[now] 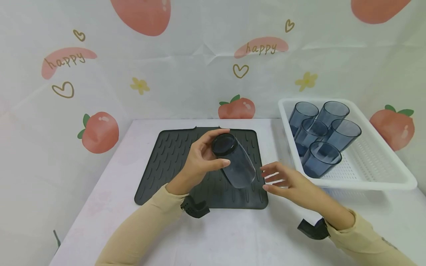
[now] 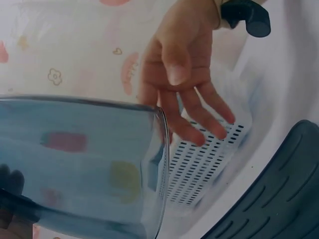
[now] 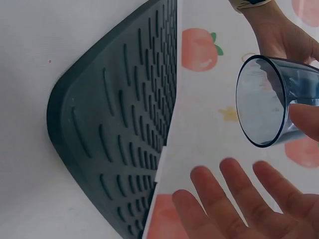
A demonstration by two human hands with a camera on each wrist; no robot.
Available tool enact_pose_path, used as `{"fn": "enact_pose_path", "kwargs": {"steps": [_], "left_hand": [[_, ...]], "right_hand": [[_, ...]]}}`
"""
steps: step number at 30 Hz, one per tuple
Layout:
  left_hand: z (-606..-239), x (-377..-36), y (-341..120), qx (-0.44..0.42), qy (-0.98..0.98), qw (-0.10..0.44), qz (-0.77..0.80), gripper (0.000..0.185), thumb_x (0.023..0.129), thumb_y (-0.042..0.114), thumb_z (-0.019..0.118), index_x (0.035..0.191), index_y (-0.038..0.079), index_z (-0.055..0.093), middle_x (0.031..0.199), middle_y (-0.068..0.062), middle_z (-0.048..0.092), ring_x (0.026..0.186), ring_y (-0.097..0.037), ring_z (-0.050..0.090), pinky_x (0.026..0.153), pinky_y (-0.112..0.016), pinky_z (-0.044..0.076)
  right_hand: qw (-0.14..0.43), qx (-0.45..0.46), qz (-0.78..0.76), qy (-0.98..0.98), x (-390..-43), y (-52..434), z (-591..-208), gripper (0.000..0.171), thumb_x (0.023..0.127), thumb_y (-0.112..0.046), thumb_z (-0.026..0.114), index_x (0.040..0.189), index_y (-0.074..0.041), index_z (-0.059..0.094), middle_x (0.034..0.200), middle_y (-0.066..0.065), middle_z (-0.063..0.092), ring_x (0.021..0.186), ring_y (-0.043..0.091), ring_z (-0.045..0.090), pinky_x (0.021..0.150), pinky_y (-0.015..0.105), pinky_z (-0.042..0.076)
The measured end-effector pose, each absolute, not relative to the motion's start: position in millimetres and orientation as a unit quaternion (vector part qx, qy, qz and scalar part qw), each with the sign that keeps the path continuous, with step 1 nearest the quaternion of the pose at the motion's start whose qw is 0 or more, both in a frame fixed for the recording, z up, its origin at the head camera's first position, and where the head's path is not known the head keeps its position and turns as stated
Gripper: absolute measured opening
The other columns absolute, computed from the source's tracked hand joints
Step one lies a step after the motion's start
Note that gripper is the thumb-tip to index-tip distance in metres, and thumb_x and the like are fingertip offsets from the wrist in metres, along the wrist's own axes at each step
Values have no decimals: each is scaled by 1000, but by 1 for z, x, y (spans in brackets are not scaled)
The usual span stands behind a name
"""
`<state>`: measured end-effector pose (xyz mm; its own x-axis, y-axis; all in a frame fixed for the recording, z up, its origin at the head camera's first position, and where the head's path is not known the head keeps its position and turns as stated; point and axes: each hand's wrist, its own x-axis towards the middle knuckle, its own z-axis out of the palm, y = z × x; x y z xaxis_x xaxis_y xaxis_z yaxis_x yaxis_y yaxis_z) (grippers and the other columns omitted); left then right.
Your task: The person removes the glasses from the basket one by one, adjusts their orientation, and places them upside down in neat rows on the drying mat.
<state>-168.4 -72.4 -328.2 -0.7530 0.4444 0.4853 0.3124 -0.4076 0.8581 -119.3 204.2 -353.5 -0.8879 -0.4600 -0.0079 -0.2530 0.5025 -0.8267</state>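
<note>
My left hand [image 1: 203, 159] grips a blue-grey transparent cup [image 1: 234, 162] near its base and holds it tilted above the dark ribbed mat [image 1: 173, 159], mouth pointing toward me and to the right. The cup [image 2: 79, 164] fills the left wrist view; the cup [image 3: 274, 102] shows its rim in the right wrist view. My right hand [image 1: 283, 181] hovers open just right of the cup's mouth, fingers spread, touching nothing. The right hand [image 2: 184, 79] and right hand [image 3: 239, 199] also show in both wrist views.
A white perforated basket [image 1: 372, 173] stands at the right of the white table [image 1: 233, 236] and holds several more blue-grey cups [image 1: 319, 133]. A fruit-print backdrop rises behind the table.
</note>
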Motion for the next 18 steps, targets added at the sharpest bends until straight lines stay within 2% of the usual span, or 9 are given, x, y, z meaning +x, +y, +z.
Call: {"fn": "enact_pose_path", "kwargs": {"steps": [3, 7, 12, 18], "left_hand": [[-329, -169, -74, 345, 545, 41, 763, 75, 77, 16, 83, 139, -3, 44, 126, -6, 53, 113, -16, 56, 95, -27, 53], [-330, -171, -76, 339, 548, 39, 764, 72, 77, 15, 83, 138, 1, 47, 125, -6, 53, 113, -16, 56, 95, -28, 52], [-329, -170, -78, 328, 555, 35, 764, 75, 76, 19, 84, 138, 0, 46, 124, -6, 53, 113, -16, 56, 96, -29, 52], [-328, -171, -80, 318, 559, 34, 765, 77, 76, 18, 84, 138, -3, 44, 125, -7, 53, 113, -17, 56, 96, -29, 52]], "right_hand": [[136, -214, -435, 864, -119, 205, -355, 41, 93, -32, 66, 126, -12, 54, 116, 5, 62, 103, 20, 63, 85, 35, 56], [148, -237, -415, 866, -117, 206, -354, 39, 93, -33, 65, 123, -10, 57, 109, 2, 64, 96, 15, 64, 78, 26, 56], [171, -255, -397, 865, -117, 206, -356, 38, 94, -35, 64, 121, -9, 58, 103, -4, 64, 89, 7, 63, 72, 24, 55], [203, -272, -385, 858, -118, 206, -363, 36, 94, -35, 63, 118, -9, 58, 96, -6, 66, 84, 7, 64, 71, 24, 55]]}}
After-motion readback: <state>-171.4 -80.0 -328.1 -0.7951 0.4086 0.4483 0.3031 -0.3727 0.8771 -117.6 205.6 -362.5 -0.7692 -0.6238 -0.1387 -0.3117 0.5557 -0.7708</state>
